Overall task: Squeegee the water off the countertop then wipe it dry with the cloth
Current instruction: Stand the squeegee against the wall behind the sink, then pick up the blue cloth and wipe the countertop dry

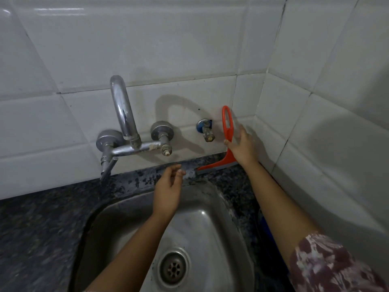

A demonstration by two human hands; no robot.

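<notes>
Tiled wall (189, 49): white glazed tiles, meeting at a corner on the right; the backdrop against which the tool is propped

Countertop (42, 218): dark speckled stone, running behind and to both sides of the basin; a narrow strip is left between basin rim and wall. Wetness cannot be judged reliably in the dim light

Sink (212, 207): stainless steel basin set into the counter, drain at the bottom centre

Mixer tap (126, 131): wall-mounted, chrome, with a tall arched spout; a small angle valve (207, 131) is fixed to the wall to its right

Squeegee (225, 144): orange plastic, stood upright at the back right of the counter. The blade is laid along the stone, parallel to the wall; the looped handle is raised and leaned on the tiles, so the long axis of the handle runs near vertical

Right hand (244, 144): the nearer hand, placed at the handle's lower stem. Thumb and fingers are seen loosely curled about the stem, apparently in contact, though a firm grasp is not confirmed

Left hand (168, 190): held over the basin's back rim, left of the blade end and apart from it; fingers half-curled, nothing gripped

Cloth: not identified in view

Judgement: the squeegee step is taken to be only starting; the handle is best closed on by the right hand, the blade then drawn toward the basin
</notes>
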